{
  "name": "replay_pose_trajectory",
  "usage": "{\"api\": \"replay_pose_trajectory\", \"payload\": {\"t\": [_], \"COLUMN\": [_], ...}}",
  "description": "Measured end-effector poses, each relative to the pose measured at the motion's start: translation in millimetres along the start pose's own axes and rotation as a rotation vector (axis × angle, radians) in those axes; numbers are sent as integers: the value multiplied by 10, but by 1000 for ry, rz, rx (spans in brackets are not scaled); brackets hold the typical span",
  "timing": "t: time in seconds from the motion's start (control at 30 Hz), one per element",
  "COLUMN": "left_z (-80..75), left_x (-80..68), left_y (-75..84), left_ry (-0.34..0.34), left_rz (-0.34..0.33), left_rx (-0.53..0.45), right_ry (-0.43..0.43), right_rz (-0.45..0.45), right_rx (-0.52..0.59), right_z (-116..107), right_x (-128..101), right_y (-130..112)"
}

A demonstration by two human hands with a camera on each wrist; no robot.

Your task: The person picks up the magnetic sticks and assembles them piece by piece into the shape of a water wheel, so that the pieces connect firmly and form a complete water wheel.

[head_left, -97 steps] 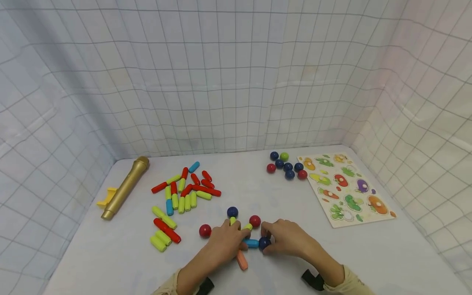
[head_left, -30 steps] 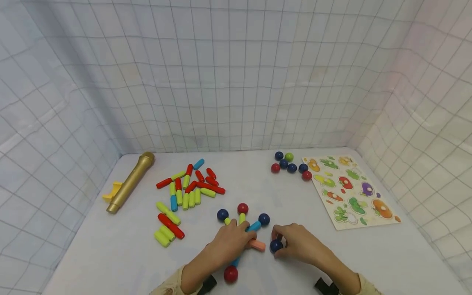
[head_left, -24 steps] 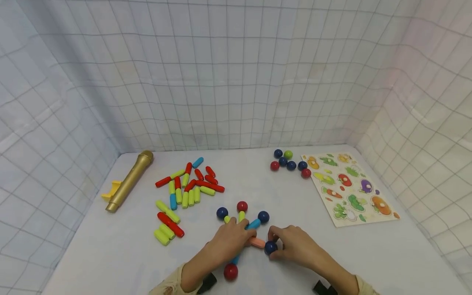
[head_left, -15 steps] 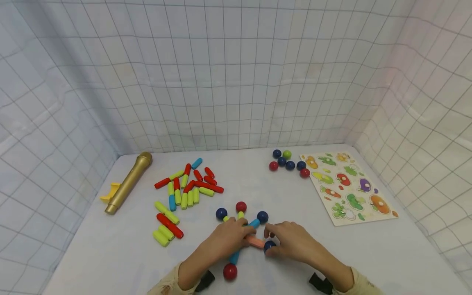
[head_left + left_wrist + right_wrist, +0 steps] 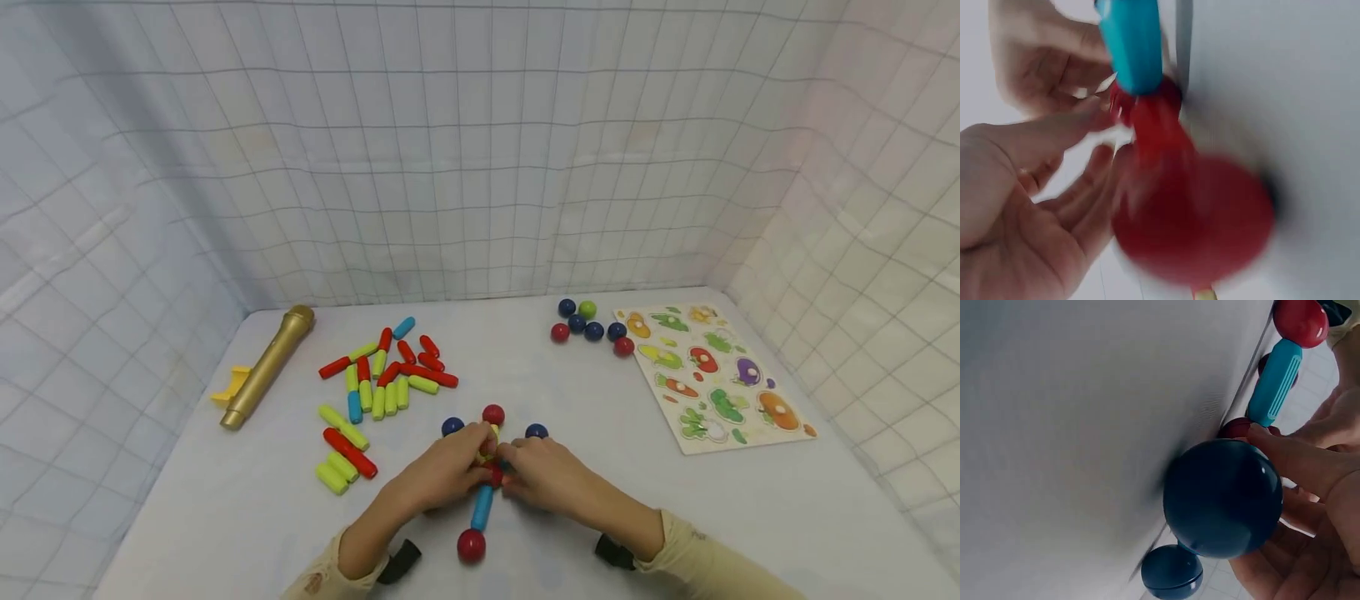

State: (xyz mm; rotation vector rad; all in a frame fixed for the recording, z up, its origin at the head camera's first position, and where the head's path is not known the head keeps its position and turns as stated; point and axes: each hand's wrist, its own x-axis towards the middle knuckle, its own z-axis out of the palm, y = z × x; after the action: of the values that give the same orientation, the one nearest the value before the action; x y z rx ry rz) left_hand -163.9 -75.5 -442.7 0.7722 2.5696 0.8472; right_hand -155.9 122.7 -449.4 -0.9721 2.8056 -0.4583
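Note:
A star of short rods and balls lies on the white table, both hands meeting over its middle. My left hand [image 5: 446, 467] pinches the central red ball [image 5: 492, 475] from the left; my right hand [image 5: 551, 475] holds the same ball from the right. A blue rod [image 5: 482, 507] runs toward me to a red end ball [image 5: 471, 546]. Other end balls show beyond the hands: a navy ball [image 5: 452, 426], a red ball [image 5: 492, 415] and another navy ball [image 5: 536, 431]. Close to the right wrist camera is a large navy ball [image 5: 1222, 497]. Fingers hide the orange rod.
Several loose red, lime and blue rods [image 5: 382, 371] lie to the left, with a gold microphone [image 5: 270, 367] and a yellow piece [image 5: 232, 386] farther left. Loose balls [image 5: 592, 331] sit at the back right beside a vegetable puzzle board [image 5: 716, 379]. Grid-patterned cloth walls [image 5: 450, 167] surround the table.
The star was turned under my left hand, and my right hand brought a navy ball to the orange rod's end. It has since left that ball and moved left to the centre.

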Motion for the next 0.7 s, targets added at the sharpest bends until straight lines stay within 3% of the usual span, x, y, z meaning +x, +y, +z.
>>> {"api": "replay_pose_trajectory", "payload": {"t": [0.1, 0.17, 0.23, 0.3, 0.4, 0.5, 0.7], "left_z": [-167, -308, -441, -535, -604, -539, -457], "left_x": [-140, -280, -442, -600, -721, -747, -679], "left_y": [-136, -268, -412, -547, -694, -792, -795], "left_ry": [34, 88, 122, 110, 58, 69, 130], "left_rz": [-33, -100, -209, -318, -389, -388, -351], "left_rx": [-13, 83, 189, 265, 298, 342, 428], "right_ry": [-9, -9, -9, -13, -24, -56, -99], "right_rz": [35, 63, 91, 102, 103, 102, 118], "right_rx": [34, 45, 61, 84, 135, 163, 152], "right_z": [-14, -25, -34, -38, -68, -92, -112], "right_x": [9, 13, 17, 18, 5, -25, -71], "right_y": [37, 84, 135, 185, 268, 313, 356]}}
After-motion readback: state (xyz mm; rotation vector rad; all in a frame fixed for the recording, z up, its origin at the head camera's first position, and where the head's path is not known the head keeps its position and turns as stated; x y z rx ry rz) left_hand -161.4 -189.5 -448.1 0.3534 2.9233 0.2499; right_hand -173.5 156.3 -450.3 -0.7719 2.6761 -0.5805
